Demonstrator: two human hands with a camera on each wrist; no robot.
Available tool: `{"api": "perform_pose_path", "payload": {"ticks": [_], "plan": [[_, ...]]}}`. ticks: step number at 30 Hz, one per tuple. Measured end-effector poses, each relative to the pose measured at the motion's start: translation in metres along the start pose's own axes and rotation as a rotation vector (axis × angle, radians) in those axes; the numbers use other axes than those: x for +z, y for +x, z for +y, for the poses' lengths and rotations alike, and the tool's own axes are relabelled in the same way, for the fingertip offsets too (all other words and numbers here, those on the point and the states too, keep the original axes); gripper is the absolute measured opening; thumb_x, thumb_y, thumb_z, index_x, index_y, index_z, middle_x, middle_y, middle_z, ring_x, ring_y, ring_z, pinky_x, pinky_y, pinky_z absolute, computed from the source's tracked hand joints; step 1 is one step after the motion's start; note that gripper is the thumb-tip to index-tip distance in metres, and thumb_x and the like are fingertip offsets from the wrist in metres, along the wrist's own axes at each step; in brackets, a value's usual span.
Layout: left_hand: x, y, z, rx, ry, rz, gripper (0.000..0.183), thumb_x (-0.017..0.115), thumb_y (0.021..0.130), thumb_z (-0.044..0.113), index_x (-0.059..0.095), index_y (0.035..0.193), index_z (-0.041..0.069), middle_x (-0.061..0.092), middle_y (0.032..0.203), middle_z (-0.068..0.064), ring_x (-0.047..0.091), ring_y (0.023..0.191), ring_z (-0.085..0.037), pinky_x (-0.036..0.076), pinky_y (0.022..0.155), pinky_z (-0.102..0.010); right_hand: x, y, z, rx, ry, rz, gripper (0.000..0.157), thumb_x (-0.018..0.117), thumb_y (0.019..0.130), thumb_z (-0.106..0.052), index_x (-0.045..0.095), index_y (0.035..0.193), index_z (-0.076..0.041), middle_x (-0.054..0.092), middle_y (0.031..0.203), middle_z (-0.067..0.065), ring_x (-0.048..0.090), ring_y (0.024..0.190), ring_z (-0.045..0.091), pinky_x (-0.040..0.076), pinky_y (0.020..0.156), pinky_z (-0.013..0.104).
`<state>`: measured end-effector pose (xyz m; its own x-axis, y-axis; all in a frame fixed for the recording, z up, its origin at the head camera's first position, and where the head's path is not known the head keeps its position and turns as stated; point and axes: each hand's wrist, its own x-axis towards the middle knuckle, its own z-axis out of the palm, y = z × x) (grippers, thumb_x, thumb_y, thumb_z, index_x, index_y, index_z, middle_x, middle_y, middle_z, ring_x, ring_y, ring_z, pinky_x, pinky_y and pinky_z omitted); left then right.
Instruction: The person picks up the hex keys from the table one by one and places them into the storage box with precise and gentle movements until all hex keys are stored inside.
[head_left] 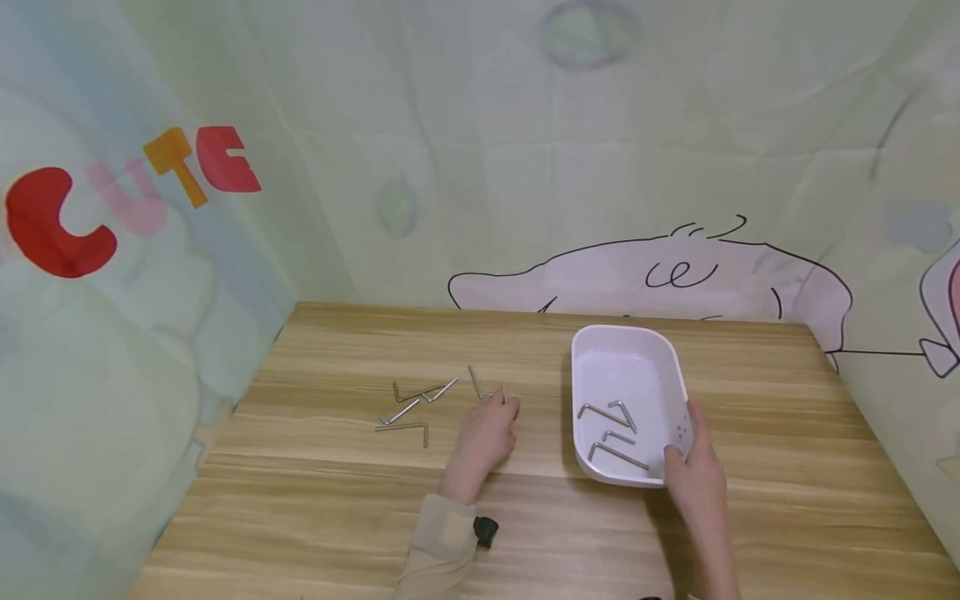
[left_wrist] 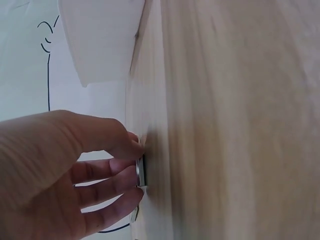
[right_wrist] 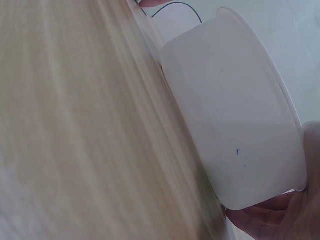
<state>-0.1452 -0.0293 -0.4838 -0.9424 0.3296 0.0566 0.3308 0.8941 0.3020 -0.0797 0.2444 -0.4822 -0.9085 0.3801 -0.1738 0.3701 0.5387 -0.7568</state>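
In the head view, my left hand [head_left: 483,435] is low over the wooden table and pinches an L-shaped hex key [head_left: 474,382]. Close up in the left wrist view, the thumb and fingers of the left hand [left_wrist: 60,170] meet on this metal key at the tabletop. My right hand [head_left: 699,475] grips a white plastic container [head_left: 618,371] by its near right corner, thumb on the rim and fingers beneath. Several hex keys [head_left: 609,417] lie inside. The right wrist view shows the container's outer wall [right_wrist: 230,115], slightly tilted.
Left of my left hand, several loose hex keys [head_left: 405,425] lie on the wooden table [head_left: 315,517], some of them crossing. A printed cloth backdrop [head_left: 375,167] hangs behind the table's far edge and down its left side.
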Motion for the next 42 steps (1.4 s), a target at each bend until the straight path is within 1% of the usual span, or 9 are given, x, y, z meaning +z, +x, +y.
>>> {"api": "perform_pose_path", "payload": {"ticks": [3, 6, 11, 14, 18, 23, 31, 36, 42], "plan": [[-0.0005, 0.0006, 0.0000, 0.005, 0.007, -0.002, 0.020, 0.066, 0.075, -0.002, 0.061, 0.090, 0.010, 0.059, 0.090, -0.006, 0.056, 0.083, -0.021, 0.048, 0.070, -0.033, -0.0002, 0.0007, -0.0006, 0.004, 0.003, 0.001, 0.073, 0.040, 0.093, -0.011, 0.004, 0.155, -0.023, 0.023, 0.153, 0.031, 0.026, 0.136, 0.055, 0.023, 0.109, 0.066], [-0.0014, 0.0013, 0.0004, 0.013, 0.021, -0.011, 0.023, 0.065, 0.075, -0.004, 0.062, 0.094, 0.009, 0.059, 0.090, -0.006, 0.056, 0.084, -0.021, 0.049, 0.071, -0.032, -0.0005, 0.0014, -0.0009, 0.001, 0.005, 0.002, 0.072, 0.039, 0.093, -0.011, 0.004, 0.155, -0.023, 0.023, 0.153, 0.031, 0.026, 0.136, 0.055, 0.023, 0.109, 0.067], [-0.0020, 0.0022, 0.0006, 0.044, 0.073, -0.026, 0.035, 0.067, 0.074, -0.006, 0.063, 0.106, 0.008, 0.062, 0.095, -0.008, 0.058, 0.089, -0.022, 0.052, 0.078, -0.034, -0.0004, 0.0016, -0.0003, -0.003, 0.006, 0.005, 0.071, 0.038, 0.093, -0.011, 0.005, 0.155, -0.023, 0.024, 0.153, 0.031, 0.027, 0.136, 0.055, 0.024, 0.108, 0.067], [-0.0022, 0.0023, 0.0005, 0.070, 0.104, -0.026, 0.039, 0.067, 0.074, -0.005, 0.063, 0.111, 0.007, 0.063, 0.099, -0.010, 0.060, 0.092, -0.023, 0.053, 0.081, -0.035, -0.0007, 0.0018, -0.0004, -0.002, 0.002, 0.005, 0.072, 0.038, 0.093, -0.011, 0.005, 0.155, -0.023, 0.024, 0.152, 0.032, 0.028, 0.135, 0.055, 0.024, 0.108, 0.067], [-0.0029, 0.0013, 0.0002, 0.107, 0.139, -0.028, 0.038, 0.066, 0.077, -0.004, 0.062, 0.113, 0.007, 0.065, 0.103, -0.012, 0.061, 0.098, -0.025, 0.052, 0.088, -0.036, -0.0009, 0.0012, -0.0004, 0.002, 0.001, 0.006, 0.072, 0.039, 0.093, -0.011, 0.005, 0.155, -0.022, 0.024, 0.152, 0.032, 0.027, 0.135, 0.056, 0.024, 0.108, 0.067], [-0.0049, 0.0000, -0.0005, 0.134, 0.135, -0.059, 0.037, 0.065, 0.079, -0.004, 0.061, 0.114, 0.008, 0.065, 0.106, -0.013, 0.061, 0.104, -0.027, 0.049, 0.096, -0.038, -0.0005, 0.0006, 0.0000, 0.003, 0.000, 0.004, 0.073, 0.039, 0.093, -0.011, 0.004, 0.155, -0.022, 0.023, 0.152, 0.032, 0.027, 0.135, 0.056, 0.023, 0.108, 0.067], [-0.0044, 0.0014, -0.0029, 0.164, 0.165, -0.071, 0.035, 0.066, 0.079, -0.003, 0.062, 0.111, 0.010, 0.065, 0.102, -0.010, 0.060, 0.099, -0.025, 0.051, 0.092, -0.037, 0.0006, -0.0006, 0.0011, 0.000, 0.010, 0.004, 0.073, 0.040, 0.092, -0.011, 0.005, 0.155, -0.023, 0.024, 0.152, 0.032, 0.027, 0.135, 0.056, 0.023, 0.108, 0.067], [-0.0054, 0.0010, -0.0025, 0.167, 0.174, -0.057, 0.033, 0.068, 0.077, -0.003, 0.063, 0.107, 0.010, 0.065, 0.099, -0.010, 0.059, 0.093, -0.024, 0.051, 0.086, -0.036, 0.0008, 0.0003, 0.0016, 0.002, 0.007, 0.001, 0.073, 0.040, 0.093, -0.011, 0.004, 0.155, -0.023, 0.023, 0.152, 0.032, 0.026, 0.135, 0.056, 0.023, 0.108, 0.067], [-0.0062, -0.0004, -0.0020, 0.171, 0.189, -0.038, 0.027, 0.064, 0.083, 0.001, 0.064, 0.108, 0.010, 0.065, 0.100, -0.010, 0.059, 0.095, -0.024, 0.052, 0.086, -0.035, 0.0005, -0.0004, 0.0014, 0.007, 0.008, -0.004, 0.073, 0.040, 0.093, -0.011, 0.004, 0.155, -0.023, 0.023, 0.152, 0.032, 0.026, 0.135, 0.056, 0.023, 0.108, 0.067]]}}
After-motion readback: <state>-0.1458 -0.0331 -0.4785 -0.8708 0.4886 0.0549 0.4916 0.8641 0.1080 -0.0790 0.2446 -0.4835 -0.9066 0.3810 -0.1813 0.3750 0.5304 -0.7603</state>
